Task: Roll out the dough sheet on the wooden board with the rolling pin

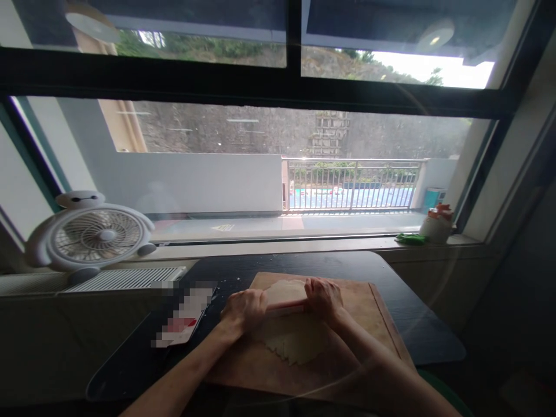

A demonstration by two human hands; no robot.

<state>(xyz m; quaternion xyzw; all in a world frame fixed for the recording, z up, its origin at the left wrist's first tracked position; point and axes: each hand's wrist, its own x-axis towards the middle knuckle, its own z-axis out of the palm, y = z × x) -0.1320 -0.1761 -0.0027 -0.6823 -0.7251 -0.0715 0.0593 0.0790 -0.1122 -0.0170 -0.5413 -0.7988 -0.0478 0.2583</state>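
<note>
My left hand (245, 307) is closed round the left end of a wooden rolling pin (285, 307). Round its right end my right hand (324, 296) is closed in the same way. The pin lies crosswise over a wide, flat sheet of pale dough (295, 339) with ragged edges. Dough shows both beyond the pin and on the near side of it. Under the dough is a wooden board (360, 313) with a raised strip along its right side. Both ends of the pin are hidden by my fingers.
The board rests on a dark table (417, 324). At the table's left lies a flat, blurred-out object (186, 315), with white specks nearby. A white fan (102, 234) stands beyond it on the left. On the windowsill are a pale container (436, 226) and a green cloth-like item (410, 238).
</note>
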